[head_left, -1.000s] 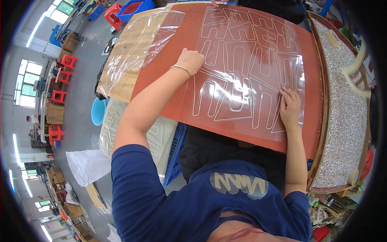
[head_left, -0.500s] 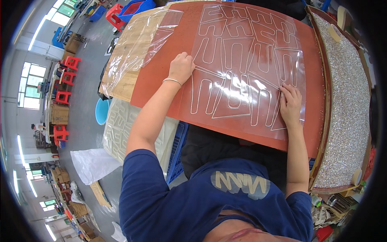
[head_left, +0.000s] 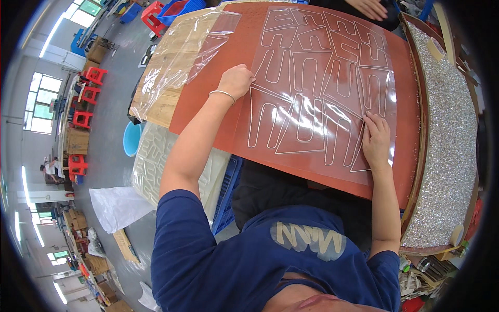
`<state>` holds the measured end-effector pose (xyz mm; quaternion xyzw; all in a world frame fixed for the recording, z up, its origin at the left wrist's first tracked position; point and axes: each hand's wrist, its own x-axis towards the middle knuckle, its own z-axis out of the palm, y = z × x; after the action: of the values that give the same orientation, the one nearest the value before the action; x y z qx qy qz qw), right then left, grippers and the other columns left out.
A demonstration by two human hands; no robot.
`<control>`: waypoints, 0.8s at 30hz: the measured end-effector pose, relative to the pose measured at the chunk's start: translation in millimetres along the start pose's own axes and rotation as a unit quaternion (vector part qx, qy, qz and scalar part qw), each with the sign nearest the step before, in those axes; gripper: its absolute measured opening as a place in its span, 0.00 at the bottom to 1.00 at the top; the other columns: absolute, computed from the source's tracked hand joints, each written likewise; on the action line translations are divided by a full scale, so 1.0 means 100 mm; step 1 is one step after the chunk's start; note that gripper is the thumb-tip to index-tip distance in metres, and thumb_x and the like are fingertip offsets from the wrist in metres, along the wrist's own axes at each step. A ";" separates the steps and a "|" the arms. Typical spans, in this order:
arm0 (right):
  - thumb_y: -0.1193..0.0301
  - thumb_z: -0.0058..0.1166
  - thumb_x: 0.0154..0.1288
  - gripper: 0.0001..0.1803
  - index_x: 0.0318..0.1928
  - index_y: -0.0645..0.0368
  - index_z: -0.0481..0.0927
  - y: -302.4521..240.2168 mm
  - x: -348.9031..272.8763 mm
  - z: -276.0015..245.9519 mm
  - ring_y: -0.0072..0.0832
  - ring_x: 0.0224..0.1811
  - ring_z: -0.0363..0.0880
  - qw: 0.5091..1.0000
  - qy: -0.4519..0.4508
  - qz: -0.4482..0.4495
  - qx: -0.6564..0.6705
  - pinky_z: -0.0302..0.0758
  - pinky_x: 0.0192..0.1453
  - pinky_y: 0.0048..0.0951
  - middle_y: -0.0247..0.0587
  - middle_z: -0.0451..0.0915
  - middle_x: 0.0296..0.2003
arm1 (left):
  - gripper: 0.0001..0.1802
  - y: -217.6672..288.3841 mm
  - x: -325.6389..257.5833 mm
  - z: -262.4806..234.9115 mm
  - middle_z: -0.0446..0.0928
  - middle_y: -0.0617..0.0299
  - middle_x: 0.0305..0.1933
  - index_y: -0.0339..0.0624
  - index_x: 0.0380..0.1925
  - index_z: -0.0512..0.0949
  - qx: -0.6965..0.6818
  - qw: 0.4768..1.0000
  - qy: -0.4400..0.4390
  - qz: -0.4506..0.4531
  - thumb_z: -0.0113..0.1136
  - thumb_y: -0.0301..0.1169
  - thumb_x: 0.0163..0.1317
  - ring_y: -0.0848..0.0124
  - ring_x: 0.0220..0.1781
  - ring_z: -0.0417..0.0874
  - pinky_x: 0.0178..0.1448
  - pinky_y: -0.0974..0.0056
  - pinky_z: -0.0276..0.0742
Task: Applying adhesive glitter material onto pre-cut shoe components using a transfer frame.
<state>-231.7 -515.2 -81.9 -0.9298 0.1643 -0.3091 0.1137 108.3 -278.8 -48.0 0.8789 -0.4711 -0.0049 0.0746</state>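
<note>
A clear plastic sheet [head_left: 340,86] covered with white looped and angular outlines lies over a reddish-brown board [head_left: 208,99]. At the sheet's left edge, my left hand [head_left: 236,83] is closed, thumb and fingers pinching the film. My right hand [head_left: 376,138] rests on the sheet's right part, fingers bent and fingertips touching it beside an outline; its thumb is partly hidden. Glare lies across the film between the hands.
Beyond the board, another person's hand [head_left: 368,8] shows. On the right stands a wood-edged tray [head_left: 416,171] of glittering grains, with tape rolls [head_left: 434,46] on it. Clear film [head_left: 179,49] covers a wooden board at left. Below are a patterned pale sheet [head_left: 148,166] and blue crate [head_left: 227,195].
Another person's hand has come into view at the top right. My left hand has shifted slightly right along with the view; both hands keep their places on the sheet.
</note>
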 end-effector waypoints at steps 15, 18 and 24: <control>0.75 0.43 0.66 0.16 0.51 0.70 0.74 0.72 -0.02 -0.40 0.38 0.60 0.68 0.685 0.008 0.373 0.625 0.63 0.67 0.37 0.51 0.72 0.55 | 0.05 0.24 -0.20 0.52 0.75 0.54 0.32 0.40 0.24 0.79 -0.131 0.955 0.245 -0.108 0.58 0.30 0.51 0.57 0.38 0.78 0.43 0.56 0.75; 0.73 0.41 0.68 0.17 0.51 0.71 0.73 0.93 -0.22 -0.65 0.39 0.59 0.69 0.607 0.049 0.347 0.713 0.65 0.65 0.39 0.52 0.73 0.53 | 0.06 0.12 -0.22 0.54 0.75 0.55 0.32 0.40 0.26 0.79 -0.128 0.951 0.231 -0.159 0.58 0.31 0.53 0.58 0.37 0.78 0.43 0.57 0.75; 0.76 0.45 0.65 0.13 0.47 0.70 0.75 0.65 -0.34 -0.69 0.37 0.52 0.74 0.792 0.088 0.464 0.388 0.70 0.59 0.37 0.46 0.77 0.46 | 0.08 -0.06 -0.27 0.44 0.75 0.59 0.34 0.42 0.33 0.82 -0.357 0.906 0.189 -0.123 0.58 0.31 0.56 0.61 0.38 0.78 0.42 0.60 0.75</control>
<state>-315.1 -570.1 -66.6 -0.5886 0.4513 -0.3374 0.5797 95.0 -258.0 -94.0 0.8288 -0.3032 -0.0160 0.4701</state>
